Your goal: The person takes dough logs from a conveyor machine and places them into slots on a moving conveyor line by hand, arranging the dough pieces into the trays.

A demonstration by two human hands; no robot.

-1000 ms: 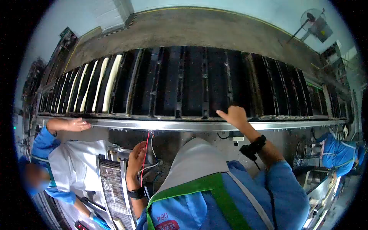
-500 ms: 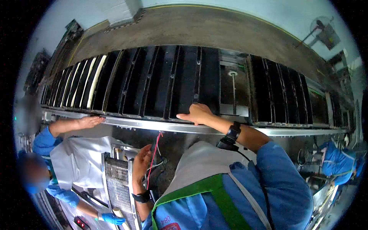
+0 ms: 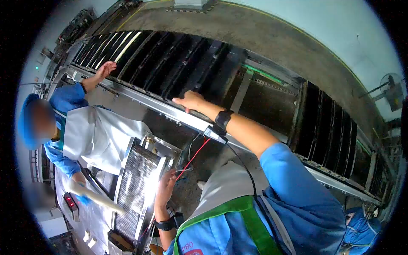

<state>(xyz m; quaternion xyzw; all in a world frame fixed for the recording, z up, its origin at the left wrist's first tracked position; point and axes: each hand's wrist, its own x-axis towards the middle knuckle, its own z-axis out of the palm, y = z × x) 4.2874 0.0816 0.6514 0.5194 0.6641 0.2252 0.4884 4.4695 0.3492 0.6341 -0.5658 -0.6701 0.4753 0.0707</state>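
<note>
My right hand (image 3: 191, 101) is at the near edge of the conveyor, its fingers curled over the end of a black tray (image 3: 204, 72) and its thumb pointing left. My left hand (image 3: 165, 189) is raised beside the metal mesh belt (image 3: 135, 187), holding nothing, with its fingers loosely apart. Several black trays lie side by side on the conveyor. Those at its far left carry long pale strips (image 3: 127, 46). A wide gap (image 3: 267, 100) in the row shows the frame and a chain to the right of my right hand.
At the left, a co-worker (image 3: 97, 131) has one bare hand near the trays and a blue-gloved hand at a long pale roll (image 3: 100, 199). A metal rail (image 3: 170, 112) edges the conveyor. Another person (image 3: 361, 229) is at the lower right. A fan (image 3: 390, 87) stands beyond.
The view has turned and shifted. My right hand has moved left along the conveyor with the trays, and the gap to its right has widened. The co-worker's gloved hand has lifted the pale roll.
</note>
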